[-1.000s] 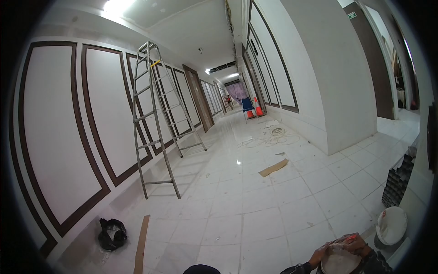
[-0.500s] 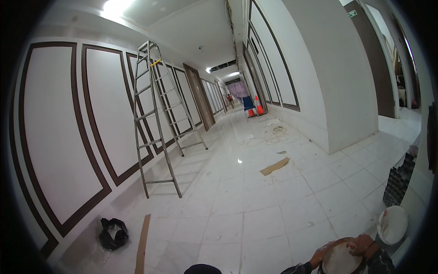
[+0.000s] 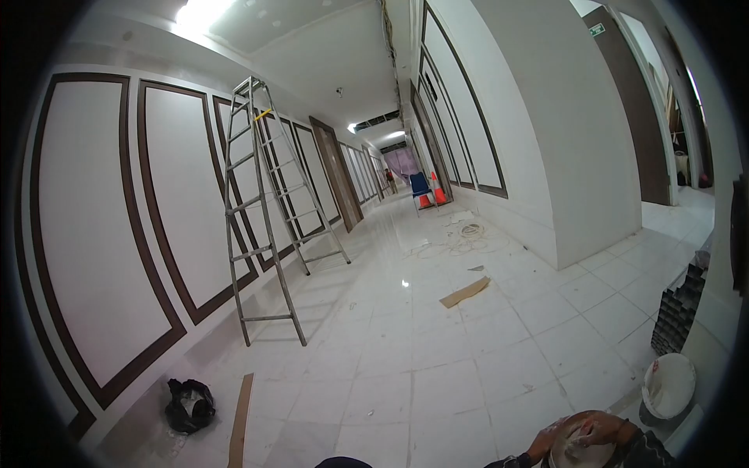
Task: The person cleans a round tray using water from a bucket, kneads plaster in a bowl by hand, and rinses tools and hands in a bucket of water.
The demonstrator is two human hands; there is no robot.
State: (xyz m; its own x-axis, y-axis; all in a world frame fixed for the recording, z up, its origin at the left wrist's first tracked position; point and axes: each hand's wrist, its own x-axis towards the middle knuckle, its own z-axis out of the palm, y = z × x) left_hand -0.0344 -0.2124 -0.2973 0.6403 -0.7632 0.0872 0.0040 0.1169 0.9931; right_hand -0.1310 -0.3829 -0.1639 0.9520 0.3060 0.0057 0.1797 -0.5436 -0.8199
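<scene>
At the bottom right is a round container point(image 3: 579, 455) of pale material with a brownish rim. My left hand point(image 3: 544, 441) is at its left side, the fingers wrapped round the rim. Over the container's upper right part reaches my right hand point(image 3: 605, 428), fingers bent together near the pale material; anything in them is too small to name. A white bucket point(image 3: 669, 386) with smears inside stands just right of my right hand, apart from it.
A metal stepladder point(image 3: 261, 210) stands by the panelled left wall. A black plastic bag point(image 3: 189, 405) and a cardboard strip point(image 3: 241, 421) lie at the lower left. Further along are cardboard point(image 3: 465, 292), coiled cable point(image 3: 471, 231), a blue chair point(image 3: 420, 185), orange cones point(image 3: 438, 191) and a distant person point(image 3: 389, 178).
My right hand has moved from the far rim, past the right side, to over the container's inside. My left hand stays at the left rim. The view has shifted slightly.
</scene>
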